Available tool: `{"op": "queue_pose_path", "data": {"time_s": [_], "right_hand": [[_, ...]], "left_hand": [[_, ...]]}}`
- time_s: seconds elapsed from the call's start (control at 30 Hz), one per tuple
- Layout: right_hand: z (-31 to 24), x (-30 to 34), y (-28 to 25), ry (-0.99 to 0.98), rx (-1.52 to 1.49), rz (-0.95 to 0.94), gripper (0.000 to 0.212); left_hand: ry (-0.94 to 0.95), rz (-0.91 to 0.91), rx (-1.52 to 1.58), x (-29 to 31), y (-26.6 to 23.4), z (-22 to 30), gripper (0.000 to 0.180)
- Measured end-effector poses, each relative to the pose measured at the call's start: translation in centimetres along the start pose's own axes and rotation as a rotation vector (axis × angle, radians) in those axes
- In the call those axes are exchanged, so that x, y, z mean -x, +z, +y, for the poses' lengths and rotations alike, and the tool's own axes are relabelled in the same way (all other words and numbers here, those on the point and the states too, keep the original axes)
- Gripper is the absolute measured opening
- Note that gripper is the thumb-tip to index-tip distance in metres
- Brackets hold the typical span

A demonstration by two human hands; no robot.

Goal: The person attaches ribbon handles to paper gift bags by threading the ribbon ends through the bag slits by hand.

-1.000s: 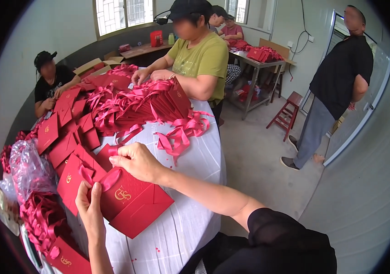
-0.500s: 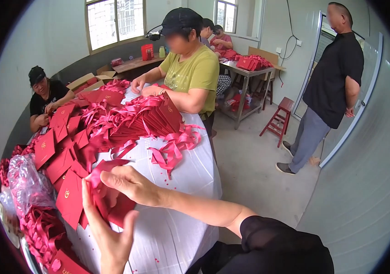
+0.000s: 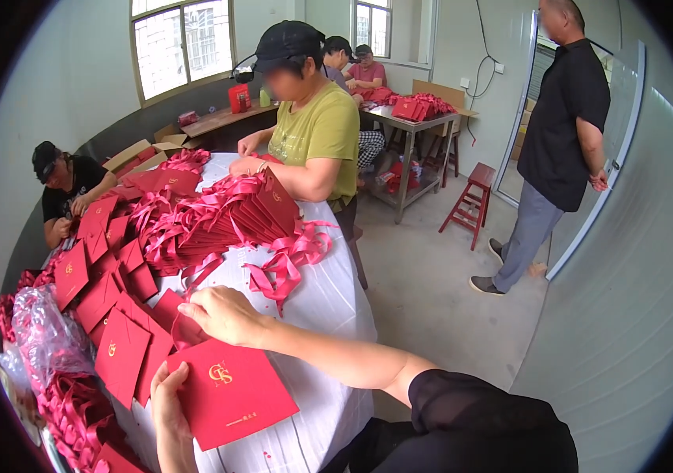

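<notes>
A flat, square red paper envelope (image 3: pixel 236 392) with gold print faces up over the near part of the table. My left hand (image 3: pixel 169 400) grips its left edge, thumb on the front. Above the envelope's top edge, my right hand (image 3: pixel 228 315) is closed with fingers pinched on a pink-red ribbon (image 3: pixel 187 329); how the ribbon joins the envelope is hidden. More red envelopes (image 3: pixel 122 355) lie overlapping just left of my hands. Beyond them stands a thick row of envelopes (image 3: pixel 234 213) with loose ribbons (image 3: pixel 293 264) trailing onto the white cloth.
Clear plastic wrap (image 3: pixel 45 331) and a heap of ribbons (image 3: pixel 76 418) line the left table edge. A person in a green shirt (image 3: pixel 317 138) works across the table, another (image 3: pixel 76 189) at far left. A red stool (image 3: pixel 470 205) and a standing person (image 3: pixel 561 134) are at right.
The envelope has turned flat, its printed front now showing. My left hand has gone from spread fingers to gripping its edge; the right hand stays near the top with the ribbon.
</notes>
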State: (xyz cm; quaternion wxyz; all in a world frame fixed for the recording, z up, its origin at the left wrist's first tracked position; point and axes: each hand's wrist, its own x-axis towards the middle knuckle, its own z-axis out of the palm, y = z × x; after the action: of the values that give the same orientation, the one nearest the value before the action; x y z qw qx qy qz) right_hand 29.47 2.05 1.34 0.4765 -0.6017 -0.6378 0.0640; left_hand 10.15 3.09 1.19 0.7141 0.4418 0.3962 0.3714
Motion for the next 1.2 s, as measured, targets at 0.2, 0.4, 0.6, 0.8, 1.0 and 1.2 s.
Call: {"op": "queue_pose_path", "data": {"time_s": [0.2,0.4,0.6,0.8,1.0,1.2], "right_hand": [[-0.6,0.1,-1.1,-0.07,-0.204,-0.232,0.034],[-1.1,-0.1,-2.0,-0.239,-0.345,-0.263,0.017],[-1.6,-0.1,-2.9,-0.441,-0.441,-0.162,0.016],[-1.9,-0.3,-3.3,-0.478,-0.484,-0.175,0.015],[-2.4,0.3,-3.5,-0.468,-0.481,-0.13,0.011],[-1.2,-0.5,-3.6,-0.285,-0.916,-0.015,0.02]], "left_hand": [[0.095,-0.065,-0.046,-0.3,-0.7,0.1,0.012],[0.504,0.126,-0.125,1.3,0.9,0.6,0.031],[0.829,-0.008,-0.316,2.2,2.6,1.3,0.046],[0.918,-0.003,-0.654,1.4,1.0,1.1,0.03],[1.108,0.036,-0.889,2.1,1.8,2.5,0.021],[0.846,-0.044,-0.954,2.5,0.0,4.2,0.023]]}}
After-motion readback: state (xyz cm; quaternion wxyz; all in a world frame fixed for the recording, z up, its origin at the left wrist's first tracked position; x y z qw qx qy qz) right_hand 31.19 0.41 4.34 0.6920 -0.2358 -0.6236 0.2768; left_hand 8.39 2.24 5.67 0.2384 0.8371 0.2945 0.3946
